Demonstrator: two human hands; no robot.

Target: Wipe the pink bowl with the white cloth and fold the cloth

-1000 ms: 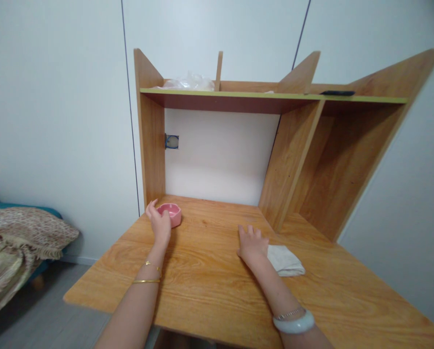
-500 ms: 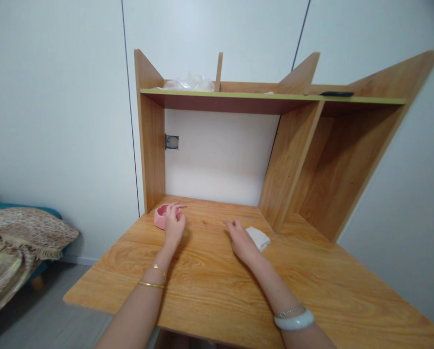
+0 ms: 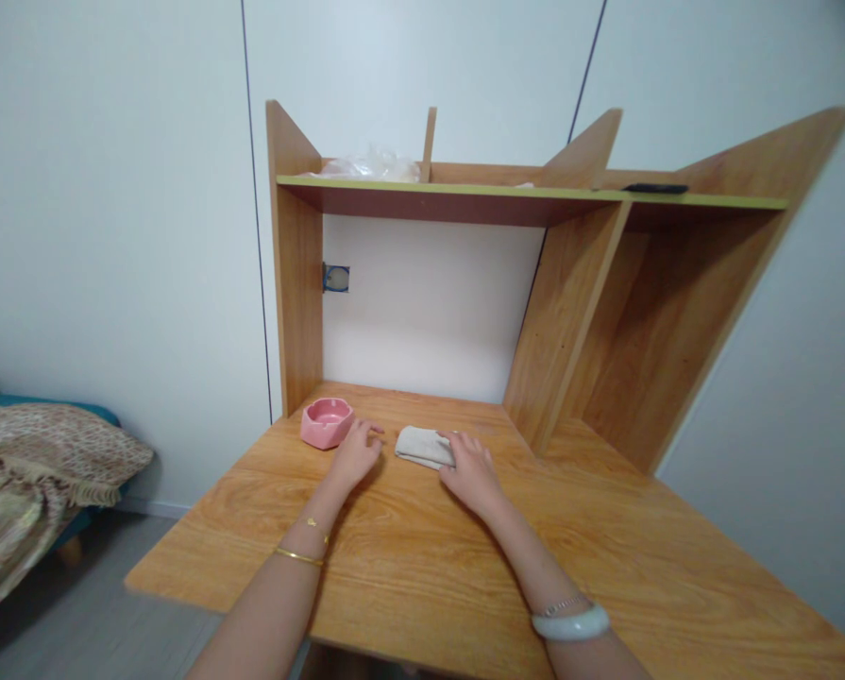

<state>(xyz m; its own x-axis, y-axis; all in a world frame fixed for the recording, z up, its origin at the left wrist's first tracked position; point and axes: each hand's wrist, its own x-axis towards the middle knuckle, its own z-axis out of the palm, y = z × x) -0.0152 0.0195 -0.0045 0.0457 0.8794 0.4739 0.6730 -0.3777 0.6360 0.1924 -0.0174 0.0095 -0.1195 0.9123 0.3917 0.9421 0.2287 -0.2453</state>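
Observation:
A pink hexagonal ashtray (image 3: pixel 327 425) with notches in its rim sits upright at the back left of the wooden desk. Just to its right is my left hand (image 3: pixel 358 453), fingers apart and holding nothing. Between my two hands lies a folded light grey cloth (image 3: pixel 420 446), low on the desktop. My right hand (image 3: pixel 471 472) has its fingers and thumb closed at the cloth's right end. The fingertips partly cover that end.
A wooden shelf unit (image 3: pixel 298 302) rises from the back of the desk (image 3: pixel 394 567). On its upper shelf lie a clear plastic bag (image 3: pixel 372 165) and a flat black object (image 3: pixel 655 188). An open wall socket box (image 3: pixel 336 278) shows behind. A blanket-covered bed (image 3: pixel 46 453) stands left.
The folded cloth has shifted left, and my right hand now grips its right end. My left hand has moved right, off the ashtray, leaving it in full view.

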